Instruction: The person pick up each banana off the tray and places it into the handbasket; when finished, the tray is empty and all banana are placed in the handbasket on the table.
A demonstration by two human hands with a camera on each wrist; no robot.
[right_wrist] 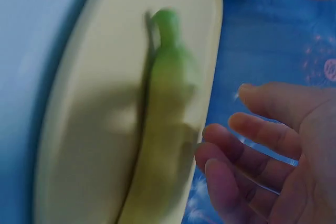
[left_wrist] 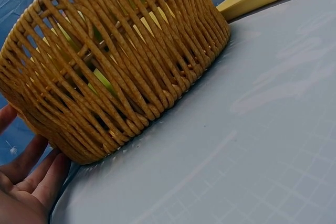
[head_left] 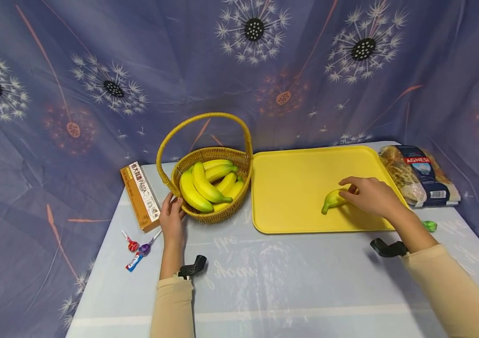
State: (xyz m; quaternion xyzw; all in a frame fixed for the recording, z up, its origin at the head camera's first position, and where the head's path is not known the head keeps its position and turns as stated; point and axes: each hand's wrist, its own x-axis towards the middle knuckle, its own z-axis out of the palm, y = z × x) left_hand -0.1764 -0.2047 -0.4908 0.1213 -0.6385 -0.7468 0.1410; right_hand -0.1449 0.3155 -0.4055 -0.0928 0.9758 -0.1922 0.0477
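Observation:
A wicker basket (head_left: pixel 218 217) with a tall arched handle stands left of centre, holding several yellow bananas (head_left: pixel 205 185). My left hand (head_left: pixel 172 218) rests against its left side; in the left wrist view the fingers (left_wrist: pixel 51 179) lie fairly straight along the lower woven wall. On the yellow tray (head_left: pixel 294 188) lies a single banana (head_left: pixel 331 201), its green stem end toward the left. Over its right end hovers my right hand (head_left: pixel 372 196). Seen from the right wrist, the loosely bent fingers are apart from the banana (right_wrist: pixel 163 108) and hold nothing.
Left of the basket lies a pasta box (head_left: pixel 140 196), with lollipops (head_left: pixel 144 249) and a small blue-and-red wrapped sweet (head_left: pixel 134 263) in front of it. A bag of pasta (head_left: pixel 420 176) sits right of the tray, near a green wrapped sweet (head_left: pixel 429 226). A patterned curtain (head_left: pixel 205 61) hangs behind.

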